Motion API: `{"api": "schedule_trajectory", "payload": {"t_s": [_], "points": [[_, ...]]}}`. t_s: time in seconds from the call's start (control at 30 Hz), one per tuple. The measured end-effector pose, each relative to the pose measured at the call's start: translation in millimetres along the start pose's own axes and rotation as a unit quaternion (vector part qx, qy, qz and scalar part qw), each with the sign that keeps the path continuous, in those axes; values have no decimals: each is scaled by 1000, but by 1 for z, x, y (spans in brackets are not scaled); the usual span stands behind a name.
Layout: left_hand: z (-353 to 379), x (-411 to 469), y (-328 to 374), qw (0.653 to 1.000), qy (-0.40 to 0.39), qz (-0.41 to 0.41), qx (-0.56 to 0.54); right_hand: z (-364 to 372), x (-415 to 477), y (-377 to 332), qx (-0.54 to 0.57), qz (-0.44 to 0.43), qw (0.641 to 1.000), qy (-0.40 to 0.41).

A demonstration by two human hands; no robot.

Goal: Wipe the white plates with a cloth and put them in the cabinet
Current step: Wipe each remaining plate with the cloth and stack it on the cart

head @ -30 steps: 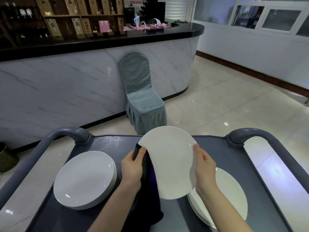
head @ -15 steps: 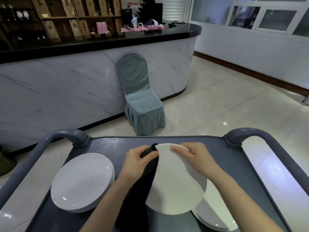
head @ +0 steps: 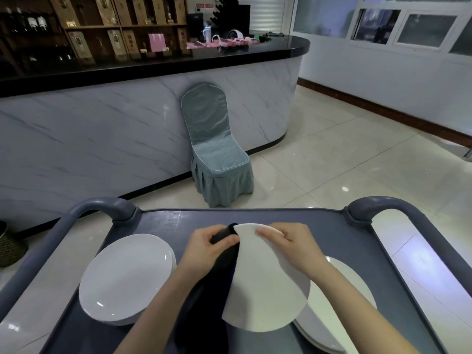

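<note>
I hold one white plate [head: 265, 290] tilted above the grey cart tray [head: 166, 221]. My right hand [head: 293, 249] grips the plate's far rim with fingers curled over it. My left hand [head: 204, 249] grips a dark cloth [head: 212, 290] and presses it against the plate's left edge; the cloth hangs down to the tray. A stack of white plates [head: 127, 274] sits on the tray at the left. Another stack [head: 339, 305] lies at the right, partly hidden under the held plate and my right forearm.
The cart has a curved handle on the left [head: 102, 205] and on the right [head: 383, 205]. A chair in a grey-green cover [head: 217, 159] stands beyond the cart against a marble-fronted bar counter [head: 102, 136]. Tiled floor [head: 357, 162] spreads to the right.
The plate has tipped from upright to a low tilt. My right hand went from the plate's right edge to its far rim, and my left hand with the cloth followed toward that rim.
</note>
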State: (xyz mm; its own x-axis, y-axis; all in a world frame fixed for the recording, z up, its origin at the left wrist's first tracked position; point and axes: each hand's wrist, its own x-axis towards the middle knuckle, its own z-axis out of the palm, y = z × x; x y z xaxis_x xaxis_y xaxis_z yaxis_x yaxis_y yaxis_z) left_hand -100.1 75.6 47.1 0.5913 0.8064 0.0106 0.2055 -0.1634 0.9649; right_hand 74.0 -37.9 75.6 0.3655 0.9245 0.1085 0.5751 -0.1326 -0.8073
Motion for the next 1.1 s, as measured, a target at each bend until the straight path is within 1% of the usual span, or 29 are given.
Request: {"api": "schedule_trajectory", "payload": {"t_s": [0.07,0.13,0.17,0.23,0.3,0.33,0.43,0.47,0.5,0.53,0.57,0.6,0.63,0.67,0.73,0.77,0.8,0.83,0.87,0.93,1.0,1.07,1.1], "points": [[3,-6,-5,996,58,-21,-64,-7,-1,4,44,20,998,44],[6,-11,-12,985,119,-57,-109,-6,-4,10,113,62,986,107],[6,-13,-15,982,136,-72,-113,-2,-6,13,141,84,978,129],[4,-12,-16,982,139,-74,-105,4,-11,19,164,108,971,138],[-1,-8,-13,987,112,-50,-100,5,-12,22,149,97,978,107],[-3,-4,-11,992,88,-31,-83,4,-10,22,123,83,985,83],[-1,5,-5,999,-27,28,34,7,-6,12,12,14,1000,-15],[2,6,-4,996,-61,37,60,9,-5,9,-10,-1,999,-36],[4,6,-3,995,-72,38,65,8,-4,9,-16,-6,999,-41],[5,5,-4,997,-56,34,49,4,-4,8,-9,-1,1000,-28],[4,3,-7,1000,-15,19,11,0,-4,9,9,13,1000,3],[5,1,-10,998,43,-10,-41,-3,-4,11,41,37,997,52],[7,-3,-14,988,105,-50,-100,-3,-6,12,93,67,987,114],[12,-7,-17,970,161,-92,-160,1,-8,12,166,100,965,176],[27,-13,-18,920,255,-158,-253,19,-13,7,314,165,894,274],[34,-15,-18,898,291,-178,-277,29,-14,6,364,191,862,297],[38,-15,-17,887,310,-188,-286,36,-15,8,387,208,847,300],[39,-15,-16,884,315,-194,-285,39,-16,12,387,216,850,286],[37,-15,-15,887,312,-195,-280,37,-16,17,371,216,865,260],[28,-14,-12,896,302,-177,-272,23,-15,24,313,182,910,203],[17,-13,-6,922,276,-134,-237,2,-10,24,233,127,952,155],[10,-11,0,958,216,-81,-168,-17,-1,19,138,81,983,87],[8,-10,3,974,176,-53,-134,-23,4,15,94,57,993,44]]}}
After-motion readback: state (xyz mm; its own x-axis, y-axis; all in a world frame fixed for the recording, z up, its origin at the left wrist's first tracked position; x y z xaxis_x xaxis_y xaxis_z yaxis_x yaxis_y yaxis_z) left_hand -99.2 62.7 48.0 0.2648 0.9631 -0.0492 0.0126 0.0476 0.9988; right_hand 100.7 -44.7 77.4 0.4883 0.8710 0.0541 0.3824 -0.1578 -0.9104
